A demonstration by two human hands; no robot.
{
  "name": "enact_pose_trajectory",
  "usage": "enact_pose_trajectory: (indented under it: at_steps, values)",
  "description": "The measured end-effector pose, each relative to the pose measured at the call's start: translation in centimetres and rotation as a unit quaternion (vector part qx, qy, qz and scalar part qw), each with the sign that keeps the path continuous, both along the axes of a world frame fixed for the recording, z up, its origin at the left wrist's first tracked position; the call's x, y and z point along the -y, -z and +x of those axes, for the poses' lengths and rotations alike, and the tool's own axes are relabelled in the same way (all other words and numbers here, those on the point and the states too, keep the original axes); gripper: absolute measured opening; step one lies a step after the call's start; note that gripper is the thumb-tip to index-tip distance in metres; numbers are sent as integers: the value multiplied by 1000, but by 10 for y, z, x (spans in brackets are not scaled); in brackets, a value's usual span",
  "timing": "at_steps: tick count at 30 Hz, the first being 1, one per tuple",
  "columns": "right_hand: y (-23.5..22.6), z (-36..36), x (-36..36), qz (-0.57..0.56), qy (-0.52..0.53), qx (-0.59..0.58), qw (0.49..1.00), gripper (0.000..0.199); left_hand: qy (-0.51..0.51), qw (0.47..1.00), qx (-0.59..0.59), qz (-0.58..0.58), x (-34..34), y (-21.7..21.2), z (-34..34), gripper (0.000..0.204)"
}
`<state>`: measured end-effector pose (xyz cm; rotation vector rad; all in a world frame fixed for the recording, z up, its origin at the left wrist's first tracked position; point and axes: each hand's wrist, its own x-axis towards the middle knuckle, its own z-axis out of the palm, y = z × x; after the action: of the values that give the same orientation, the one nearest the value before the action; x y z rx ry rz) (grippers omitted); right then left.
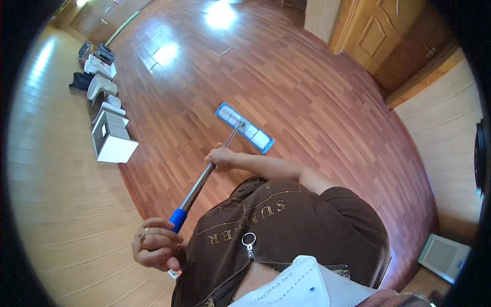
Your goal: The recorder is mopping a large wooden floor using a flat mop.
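Observation:
A flat mop with a metal pole point(198, 187) slants from the lower left up toward the middle of the view. Its wide head point(244, 128), grey-white on top with a blue fringe, lies on the wood-look floor ahead of me. My left hand point(157, 244), with rings on it, is closed around the top end of the pole by the blue grip point(177, 220). Lower down the pole, my right hand point(221, 156) is wrapped around the metal shaft, its forearm reaching across from the right. The pole's joint meets the middle of the mop head.
Along the left wall stand a white box-like unit point(116, 146), a white rounded bin point(102, 87) and several other items. A wooden door point(391, 38) is at the upper right. A pale panel-like device point(444, 257) sits low at the right wall. Ceiling lights reflect on the floor point(317, 97).

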<state>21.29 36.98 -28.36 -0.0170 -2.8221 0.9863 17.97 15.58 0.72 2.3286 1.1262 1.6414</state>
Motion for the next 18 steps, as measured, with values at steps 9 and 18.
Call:
enact_pose_trajectory:
  at_steps: [9, 18]
  values:
    - [31, 78, -107, 31, 222, 32, 974, 10, 88, 988, 93, -90, -96, 40, 29, 32]
    - [42, 239, -185, 21, 421, 93, 902, 5, 236, 952, 99, -170, -209, 67, 93, 20]
